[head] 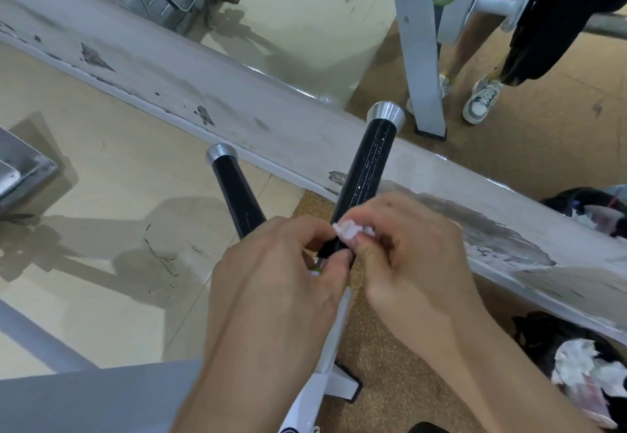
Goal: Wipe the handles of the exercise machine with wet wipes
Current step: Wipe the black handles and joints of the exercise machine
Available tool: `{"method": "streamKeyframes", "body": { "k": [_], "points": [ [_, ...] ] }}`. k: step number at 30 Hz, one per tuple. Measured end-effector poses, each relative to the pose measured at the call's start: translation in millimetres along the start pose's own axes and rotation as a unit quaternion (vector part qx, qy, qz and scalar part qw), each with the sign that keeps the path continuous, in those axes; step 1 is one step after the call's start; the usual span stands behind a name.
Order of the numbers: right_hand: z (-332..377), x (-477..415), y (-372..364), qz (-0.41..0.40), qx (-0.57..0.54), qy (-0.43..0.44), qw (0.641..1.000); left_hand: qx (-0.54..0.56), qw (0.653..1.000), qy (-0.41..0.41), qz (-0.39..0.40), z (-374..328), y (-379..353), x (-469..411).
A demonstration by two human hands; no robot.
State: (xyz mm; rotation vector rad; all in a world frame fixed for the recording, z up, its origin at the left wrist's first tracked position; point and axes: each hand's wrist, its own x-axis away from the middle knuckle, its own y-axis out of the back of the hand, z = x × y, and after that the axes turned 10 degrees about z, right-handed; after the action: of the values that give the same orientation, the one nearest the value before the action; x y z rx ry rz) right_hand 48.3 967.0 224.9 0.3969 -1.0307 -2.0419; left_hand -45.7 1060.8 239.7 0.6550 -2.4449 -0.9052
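Under chipped white beam (237, 106): glossy beige floor (101, 167).

The floor (101, 263), beige tile beside brown speckled matting (509, 161), bears white machine legs (424, 69).

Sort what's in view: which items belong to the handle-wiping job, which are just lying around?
Job:
- right black handle, wet streaks on it
- left black handle
- wet wipe, pinched between both hands at the right handle's base
- left hand
- right hand

Lying about:
- black bag with crumpled tissues
- white beam
- bystander's sneakers
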Motion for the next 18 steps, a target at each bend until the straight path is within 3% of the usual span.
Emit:
{"method": "streamKeyframes", "body": {
  "k": [5, 9, 13, 18],
  "points": [
    [-11.4, -17.5, 3.3, -0.047, 0.018, -0.005, 0.999, -0.015, 0.999, 0.016, 0.027, -4.3, 1.4, -2.9],
    [-4.0, -8.2, 2.8, 0.009, -0.013, 0.009, 1.0, -0.034, 0.999, 0.009, 0.021, -7.4, 2.8, -4.6],
    [-14.9, -27.0, 4.1, -0.036, -0.005, -0.014, 0.999, -0.048, 0.999, -0.002, 0.025, -7.3, 0.2, -3.9],
    [-12.9, -19.5, 4.7, -0.011, -0.03, -0.013, 0.999, -0.075, 0.996, -0.032, 0.022, -4.3, -2.2, -5.8]
  ]
}}
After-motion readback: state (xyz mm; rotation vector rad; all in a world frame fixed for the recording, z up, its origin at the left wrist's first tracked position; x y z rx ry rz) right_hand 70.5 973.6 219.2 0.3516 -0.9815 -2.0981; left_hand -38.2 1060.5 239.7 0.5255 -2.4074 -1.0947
